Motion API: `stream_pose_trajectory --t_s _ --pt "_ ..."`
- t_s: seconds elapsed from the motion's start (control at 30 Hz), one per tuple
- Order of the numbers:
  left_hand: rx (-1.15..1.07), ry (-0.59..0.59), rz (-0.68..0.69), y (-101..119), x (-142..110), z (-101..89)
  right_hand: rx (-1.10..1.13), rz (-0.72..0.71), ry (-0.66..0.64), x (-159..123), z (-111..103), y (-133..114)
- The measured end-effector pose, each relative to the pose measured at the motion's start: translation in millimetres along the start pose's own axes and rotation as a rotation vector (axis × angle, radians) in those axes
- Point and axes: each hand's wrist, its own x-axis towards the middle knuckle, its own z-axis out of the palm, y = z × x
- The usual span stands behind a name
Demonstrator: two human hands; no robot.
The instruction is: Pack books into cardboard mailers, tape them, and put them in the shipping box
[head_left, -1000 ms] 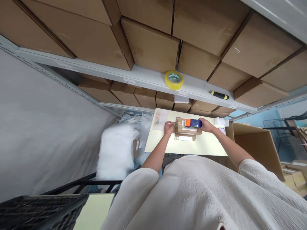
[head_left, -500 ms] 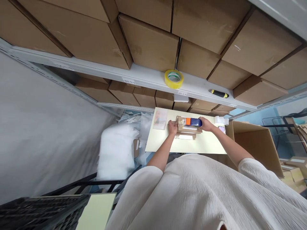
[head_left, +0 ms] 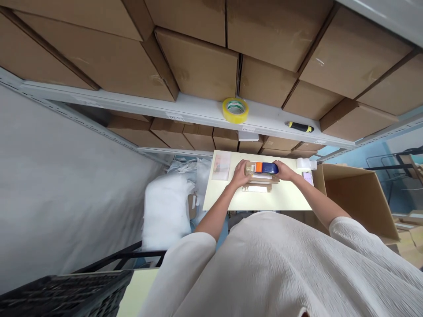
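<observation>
A small cardboard box [head_left: 248, 171] with a white label rests on the pale tabletop [head_left: 280, 198]. My left hand [head_left: 241, 174] is closed around its left end. In my right hand [head_left: 284, 171] is a blue tape dispenser [head_left: 270, 168], held by its rear end. Its orange front part lies over the top of the box, toward the left. Another cardboard piece [head_left: 257, 188] with a white label lies just on my side of the box. Whether tape runs between the dispenser and the box is too small to tell.
A shelf ahead carries large cartons [head_left: 198, 64], a yellow tape roll [head_left: 235, 110] and a black-and-yellow cutter [head_left: 299, 127]. A phone [head_left: 307, 178] lies at the table's right, beside an open carton [head_left: 357, 198]. White packing foam [head_left: 167, 211] stands left; a black crate [head_left: 66, 295] is lower left.
My left hand has moved up and over the box's left end, its fingers now wrapping farther around it. My right hand and the tape dispenser stay nearly in place. The view has shifted slightly.
</observation>
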Motion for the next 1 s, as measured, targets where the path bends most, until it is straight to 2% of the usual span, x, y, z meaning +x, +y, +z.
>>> stream_pose_trajectory --t_s 0.1,0.2,0.33,0.6,0.83,1.0 --pt "0.338 -0.242 0.066 17 8 0.8 -0.025 0.001 0.012 -1 3 -1" --pt "0.554 -0.367 0.047 24 15 2.4 -0.067 -0.016 0.0 -2 3 -3" --pt "0.662 -0.386 0.023 24 18 0.9 -0.163 -0.037 -0.07 -3 -5 -6" --pt "0.722 -0.422 0.011 26 19 0.1 -0.255 0.01 -0.167 -9 -20 -12" --pt "0.794 -0.451 -0.022 33 19 0.2 -0.297 -0.004 -0.207 -12 -25 -12" --pt "0.841 -0.462 -0.056 35 21 0.0 -0.34 0.002 -0.2 -23 -39 -1"
